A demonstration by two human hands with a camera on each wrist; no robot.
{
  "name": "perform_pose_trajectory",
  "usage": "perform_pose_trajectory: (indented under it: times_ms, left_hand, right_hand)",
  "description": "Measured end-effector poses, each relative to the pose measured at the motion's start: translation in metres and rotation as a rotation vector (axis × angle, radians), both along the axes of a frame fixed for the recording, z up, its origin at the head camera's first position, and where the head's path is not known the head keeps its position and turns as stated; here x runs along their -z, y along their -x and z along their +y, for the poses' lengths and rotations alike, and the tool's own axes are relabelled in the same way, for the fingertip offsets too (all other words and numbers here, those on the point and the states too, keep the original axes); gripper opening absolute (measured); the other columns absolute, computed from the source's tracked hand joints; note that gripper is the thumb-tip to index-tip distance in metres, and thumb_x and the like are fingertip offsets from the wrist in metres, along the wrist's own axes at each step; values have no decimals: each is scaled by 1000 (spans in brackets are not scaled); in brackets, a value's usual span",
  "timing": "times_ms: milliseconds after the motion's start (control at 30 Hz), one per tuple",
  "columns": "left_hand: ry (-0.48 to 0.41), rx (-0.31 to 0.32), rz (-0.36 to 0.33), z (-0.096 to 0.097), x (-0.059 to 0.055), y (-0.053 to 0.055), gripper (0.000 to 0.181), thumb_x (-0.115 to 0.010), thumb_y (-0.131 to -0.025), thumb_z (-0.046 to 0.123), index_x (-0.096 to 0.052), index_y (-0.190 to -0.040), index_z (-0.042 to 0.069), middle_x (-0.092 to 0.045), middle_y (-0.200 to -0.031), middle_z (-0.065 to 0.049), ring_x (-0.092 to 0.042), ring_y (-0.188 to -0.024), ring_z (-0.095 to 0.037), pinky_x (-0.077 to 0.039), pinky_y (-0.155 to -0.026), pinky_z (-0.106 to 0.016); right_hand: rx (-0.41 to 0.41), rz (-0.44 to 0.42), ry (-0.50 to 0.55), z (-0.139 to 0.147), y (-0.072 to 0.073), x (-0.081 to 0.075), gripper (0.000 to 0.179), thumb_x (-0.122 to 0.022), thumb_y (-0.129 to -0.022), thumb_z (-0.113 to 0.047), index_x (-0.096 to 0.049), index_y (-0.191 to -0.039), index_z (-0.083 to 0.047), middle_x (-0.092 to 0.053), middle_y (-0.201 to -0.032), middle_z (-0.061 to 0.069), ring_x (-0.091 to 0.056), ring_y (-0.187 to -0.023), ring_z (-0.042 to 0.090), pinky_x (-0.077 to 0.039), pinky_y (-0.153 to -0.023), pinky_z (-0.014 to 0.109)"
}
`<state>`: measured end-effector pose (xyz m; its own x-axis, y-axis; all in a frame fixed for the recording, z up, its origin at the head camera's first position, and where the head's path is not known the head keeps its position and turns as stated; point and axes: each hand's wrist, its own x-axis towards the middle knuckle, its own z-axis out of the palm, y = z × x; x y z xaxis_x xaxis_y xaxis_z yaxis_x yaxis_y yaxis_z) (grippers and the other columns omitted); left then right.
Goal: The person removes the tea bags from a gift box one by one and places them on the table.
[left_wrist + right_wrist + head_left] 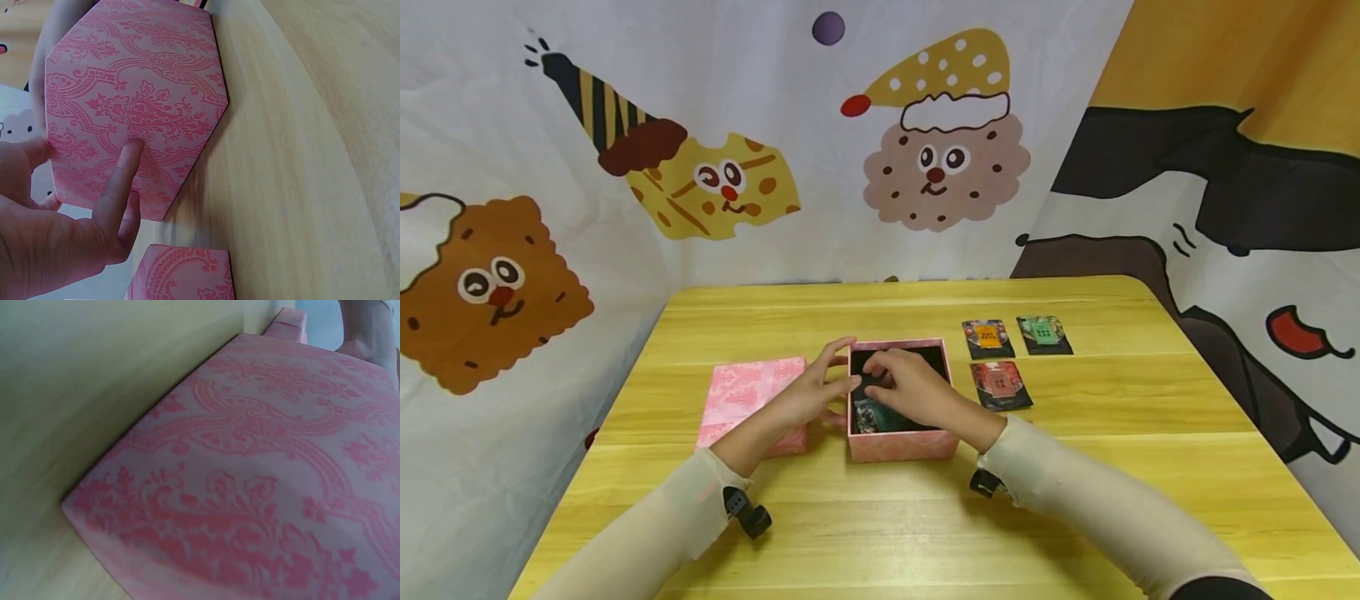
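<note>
A lidless pink patterned box (904,446) stands mid-table with a black inside. A dark teal printed packet (874,418) shows at its near left. My left hand (805,393) holds the box's left wall, thumb over the rim and other fingers outside. In the left wrist view the fingers of this left hand (69,231) spread against the patterned side. My right hand (913,387) reaches into the box from the right, thumb and index bent and apart, nothing visible between them; its other fingers are hidden. Only the box's outer wall (250,469) fills most of the right wrist view.
The pink lid (741,392) lies left of the box, partly behind my left forearm. To the right lie three small dark packets, with orange (988,337), green (1045,333) and red (1002,385) labels. A cartoon-printed cloth (820,250) hangs behind the wooden table (865,533).
</note>
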<state>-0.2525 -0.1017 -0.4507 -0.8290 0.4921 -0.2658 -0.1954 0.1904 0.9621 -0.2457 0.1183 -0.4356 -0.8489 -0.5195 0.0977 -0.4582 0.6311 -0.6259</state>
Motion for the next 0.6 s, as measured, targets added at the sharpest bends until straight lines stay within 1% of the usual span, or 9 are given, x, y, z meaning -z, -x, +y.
perform_pose_trajectory:
  times_ms: [133,200,333,467,600]
  left_hand:
    - [3,-9,1,0,1,1,69,-58,-107,25,-19,-163,33,-16,-166,-20,-58,-124,-48,-63,-77,-50]
    - [9,-19,2,0,2,1,68,-58,-107,25,-21,-162,36,-17,-165,-19,-58,-124,-48,-63,-77,-51]
    - [14,-20,8,0,3,0,66,-58,-108,23,-22,-161,38,-18,-165,-19,-58,-124,-47,-63,-75,-51]
    - [11,-15,13,0,4,-1,68,-58,-107,24,-21,-162,35,-18,-164,-20,-58,-123,-48,-63,-75,-49]
    - [22,-15,18,0,2,-1,69,-60,-107,25,-20,-163,34,-19,-164,-21,-58,-123,-49,-63,-75,-50]
  right_hand:
    - [13,-54,-55,-3,3,4,24,-76,-95,-17,-70,-117,-9,-67,-113,9,-67,-100,22,-59,-87,40]
    - [15,-71,-110,-4,3,6,27,-77,-95,-19,-70,-118,-8,-66,-116,11,-66,-103,25,-58,-89,44]
    - [5,-99,-206,-4,3,9,33,-77,-95,-24,-69,-124,-8,-64,-120,13,-62,-107,28,-56,-91,47]
    - [8,-130,-245,-5,2,10,39,-78,-94,-25,-67,-128,-8,-65,-121,14,-62,-109,30,-56,-91,50]
    - [11,-135,-279,-6,2,9,44,-80,-92,-24,-66,-130,-7,-67,-119,15,-63,-110,32,-56,-92,51]
